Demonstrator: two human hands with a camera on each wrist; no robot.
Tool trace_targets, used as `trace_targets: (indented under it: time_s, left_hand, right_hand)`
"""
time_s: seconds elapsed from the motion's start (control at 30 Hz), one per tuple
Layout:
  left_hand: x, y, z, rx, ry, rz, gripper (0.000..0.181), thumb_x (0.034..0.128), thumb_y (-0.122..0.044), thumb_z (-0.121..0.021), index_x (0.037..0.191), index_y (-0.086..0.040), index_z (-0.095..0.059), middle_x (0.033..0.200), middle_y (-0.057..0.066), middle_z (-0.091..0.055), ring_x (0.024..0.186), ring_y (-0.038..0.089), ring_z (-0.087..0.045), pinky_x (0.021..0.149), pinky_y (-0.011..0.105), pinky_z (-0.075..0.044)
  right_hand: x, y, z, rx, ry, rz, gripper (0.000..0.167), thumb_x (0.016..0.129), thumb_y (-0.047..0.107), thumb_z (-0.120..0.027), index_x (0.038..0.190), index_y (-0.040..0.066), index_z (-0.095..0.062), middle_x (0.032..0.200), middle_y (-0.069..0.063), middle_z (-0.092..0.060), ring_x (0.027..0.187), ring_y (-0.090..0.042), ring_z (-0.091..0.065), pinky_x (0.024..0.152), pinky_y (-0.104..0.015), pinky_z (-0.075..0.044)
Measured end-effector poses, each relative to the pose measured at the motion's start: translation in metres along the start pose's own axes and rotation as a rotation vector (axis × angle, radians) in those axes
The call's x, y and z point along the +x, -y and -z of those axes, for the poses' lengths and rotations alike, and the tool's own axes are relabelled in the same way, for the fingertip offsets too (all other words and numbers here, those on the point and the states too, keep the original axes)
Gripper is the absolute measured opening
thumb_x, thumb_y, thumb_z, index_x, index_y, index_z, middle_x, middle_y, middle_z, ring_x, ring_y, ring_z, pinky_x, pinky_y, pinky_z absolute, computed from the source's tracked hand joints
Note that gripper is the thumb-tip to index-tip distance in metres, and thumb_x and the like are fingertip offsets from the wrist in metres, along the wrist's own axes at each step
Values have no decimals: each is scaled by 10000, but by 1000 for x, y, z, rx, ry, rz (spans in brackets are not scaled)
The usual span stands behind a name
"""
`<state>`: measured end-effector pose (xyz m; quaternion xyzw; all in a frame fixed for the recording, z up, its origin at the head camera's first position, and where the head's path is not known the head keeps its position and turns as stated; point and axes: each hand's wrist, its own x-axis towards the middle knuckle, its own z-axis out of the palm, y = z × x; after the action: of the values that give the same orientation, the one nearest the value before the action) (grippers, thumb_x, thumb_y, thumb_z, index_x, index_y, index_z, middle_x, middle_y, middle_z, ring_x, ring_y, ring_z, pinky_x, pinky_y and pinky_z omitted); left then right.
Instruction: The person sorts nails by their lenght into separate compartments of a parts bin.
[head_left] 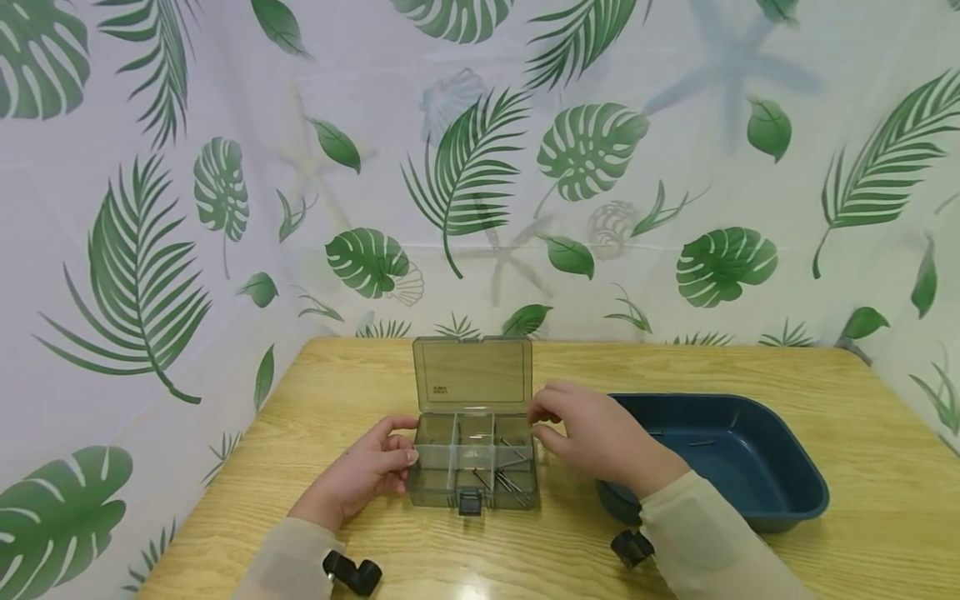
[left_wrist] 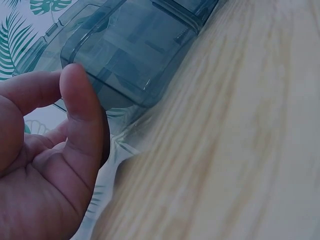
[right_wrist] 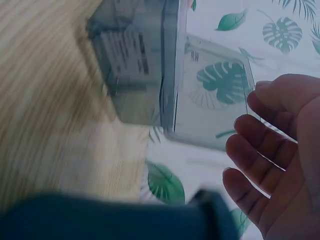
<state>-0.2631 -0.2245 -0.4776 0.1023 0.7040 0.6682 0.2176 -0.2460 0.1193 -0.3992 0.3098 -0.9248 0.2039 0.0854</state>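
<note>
A translucent grey compartment box (head_left: 435, 482) stands on the table with its hinged lid (head_left: 474, 375) raised upright at the back. Several thin dark metal pins (head_left: 510, 482), like screws or nails, lie in its right and middle front compartments; a few more show in the back right. My left hand (head_left: 367, 467) holds the box's left side, the thumb (left_wrist: 77, 82) on its rim. Beside the lid's lower right edge, my right hand (head_left: 592, 425) has loosely bent fingers (right_wrist: 260, 150) with nothing visible between them. Whether it touches the lid, I cannot tell.
A dark blue basin (head_left: 806, 492) stands on the right, partly behind my right forearm, with a few thin metal pins (head_left: 702, 443) on its floor. The wooden table (head_left: 360, 367) ends at a leaf-patterned cloth (head_left: 637, 275) behind.
</note>
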Motion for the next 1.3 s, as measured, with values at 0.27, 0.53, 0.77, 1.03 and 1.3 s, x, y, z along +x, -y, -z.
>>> trace_targets:
  time_s: [0.27, 0.53, 0.77, 1.03, 1.3]
  left_hand:
    - [2, -1, 1, 0, 10, -4, 564, 1027, -109, -597, 1502, -41, -300, 934, 60, -511, 729, 168, -502, 601, 280, -526]
    - [1, 0, 1, -9, 7, 4, 582, 1018, -120, -616, 1504, -48, -303, 942, 58, -515, 728, 163, -505, 600, 276, -530]
    - [2, 1, 1, -6, 12, -6, 574, 1023, -117, -607, 1502, -39, -301, 940, 58, -519, 733, 166, -508, 602, 278, -529]
    - [1, 1, 1, -1, 3, -3, 553, 1029, -109, -593, 1499, -48, -310, 940, 56, -518, 727, 165, -512, 605, 277, -530]
    - [-1, 0, -1, 15, 1, -4, 545, 1034, -107, -584, 1500, -42, -309, 950, 63, -517, 735, 171, -504, 606, 280, -525]
  right_hand:
    - [-22, -27, 11, -16, -18, -59, 48, 980, 223, -680, 1017, 253, -679, 964, 143, -584, 851, -88, -589, 750, -350, -523]
    - [-44, -57, 14, -29, 60, -170, 95, 972, 236, -704, 1065, 239, -683, 1009, 98, -589, 907, -97, -605, 789, -398, -534]
    - [-54, -72, 6, -68, 290, -245, 450, 951, 237, -722, 1363, 94, -613, 1323, -84, -582, 1173, -294, -605, 926, -505, -516]
    - [-53, -80, 0, -86, 334, -212, 490, 945, 189, -723, 1400, 64, -593, 1382, -130, -564, 1250, -347, -555, 984, -534, -478]
    - [-57, -79, -2, -69, 326, -244, 85, 937, 117, -712, 1004, 166, -695, 936, 44, -568, 806, -129, -567, 712, -386, -499]
